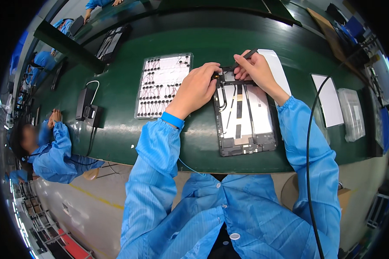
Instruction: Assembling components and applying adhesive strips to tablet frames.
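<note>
On green bench | left hand (197, 88) pressing tablet frame (245, 118) top | right hand (256, 69) gripping black tool (246, 55)

Single head view, steeply down, close over green bench (116, 129)

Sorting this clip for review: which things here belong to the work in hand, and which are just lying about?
In use:
- opened tablet, under both hands
- left hand, resting on its top edge
- right hand, holding a thin black tool
- tray of small round parts, beside the left hand

Lying about:
- black box with cable
- white sheet
- clear bags
</note>
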{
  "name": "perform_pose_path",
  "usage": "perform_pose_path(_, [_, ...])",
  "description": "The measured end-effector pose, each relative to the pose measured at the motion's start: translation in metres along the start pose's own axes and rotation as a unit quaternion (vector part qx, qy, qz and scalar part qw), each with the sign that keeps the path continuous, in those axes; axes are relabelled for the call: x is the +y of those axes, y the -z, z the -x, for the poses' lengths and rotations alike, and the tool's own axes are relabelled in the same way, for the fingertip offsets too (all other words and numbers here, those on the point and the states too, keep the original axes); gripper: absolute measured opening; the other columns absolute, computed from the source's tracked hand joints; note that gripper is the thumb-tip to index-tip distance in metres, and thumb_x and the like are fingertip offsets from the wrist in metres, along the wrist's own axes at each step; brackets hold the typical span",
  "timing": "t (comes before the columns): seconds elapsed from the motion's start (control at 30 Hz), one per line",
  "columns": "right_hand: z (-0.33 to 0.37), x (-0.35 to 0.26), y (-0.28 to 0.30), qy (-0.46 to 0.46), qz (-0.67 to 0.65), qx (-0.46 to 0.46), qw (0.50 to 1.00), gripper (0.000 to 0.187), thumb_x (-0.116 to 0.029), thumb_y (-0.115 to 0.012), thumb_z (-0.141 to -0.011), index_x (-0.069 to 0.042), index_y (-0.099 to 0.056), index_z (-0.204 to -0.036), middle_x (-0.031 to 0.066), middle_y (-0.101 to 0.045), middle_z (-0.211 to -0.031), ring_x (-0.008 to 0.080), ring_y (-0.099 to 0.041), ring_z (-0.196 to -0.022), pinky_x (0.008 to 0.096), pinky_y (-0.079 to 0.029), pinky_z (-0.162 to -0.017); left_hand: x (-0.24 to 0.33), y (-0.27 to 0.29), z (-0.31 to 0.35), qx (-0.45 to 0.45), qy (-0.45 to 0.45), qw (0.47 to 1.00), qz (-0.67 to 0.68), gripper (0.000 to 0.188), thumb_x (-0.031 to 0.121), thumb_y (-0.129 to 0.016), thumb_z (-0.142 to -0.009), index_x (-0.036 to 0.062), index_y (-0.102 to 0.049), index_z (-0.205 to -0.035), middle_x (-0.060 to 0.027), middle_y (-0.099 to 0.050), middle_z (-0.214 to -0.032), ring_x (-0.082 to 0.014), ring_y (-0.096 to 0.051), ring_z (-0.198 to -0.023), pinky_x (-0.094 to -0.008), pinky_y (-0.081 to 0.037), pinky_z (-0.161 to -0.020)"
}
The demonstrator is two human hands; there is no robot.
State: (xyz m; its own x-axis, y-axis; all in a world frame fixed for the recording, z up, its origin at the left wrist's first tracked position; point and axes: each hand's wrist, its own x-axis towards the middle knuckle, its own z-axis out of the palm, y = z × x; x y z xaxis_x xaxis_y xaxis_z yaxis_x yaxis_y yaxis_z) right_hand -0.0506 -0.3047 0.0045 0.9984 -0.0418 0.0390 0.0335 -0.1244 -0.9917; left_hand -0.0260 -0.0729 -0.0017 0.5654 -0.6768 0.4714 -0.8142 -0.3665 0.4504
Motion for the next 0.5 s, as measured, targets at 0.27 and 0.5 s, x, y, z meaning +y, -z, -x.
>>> perform_pose_path(0.27, [-0.003,0.0082,0.0005,0.02,0.017,-0.003,1.0,0.03,-0.034,-0.064,-0.099,-0.005,-0.058,-0.092,0.0051,-0.068,-0.075,0.0093,-0.067,-0.063,0.0196,-0.052,-0.056,-0.0007,-0.0003,-0.0015,-0.003,-0.023,1.0,-0.011,0.027,0.003,-0.058,-0.09,0.008,-0.062,-0.115,-0.0102,-0.061,-0.128,-0.0345,-0.061,-0.109,-0.0432,-0.05,-0.094])
perform_pose_path(0.5, [-0.006,0.0057,-0.0045,0.042,0.022,0.009,0.999,0.028,-0.029,-0.065,-0.1,-0.003,-0.058,-0.091,0.0063,-0.068,-0.075,0.0094,-0.065,-0.061,0.0211,-0.052,-0.055,0.0003,0.0044,-0.0036,-0.032,-0.028,0.998,-0.052,0.033,0.001,-0.06,-0.083,0.0144,-0.072,-0.11,-0.0069,-0.062,-0.126,-0.0308,-0.062,-0.108,-0.043,-0.051,-0.092])
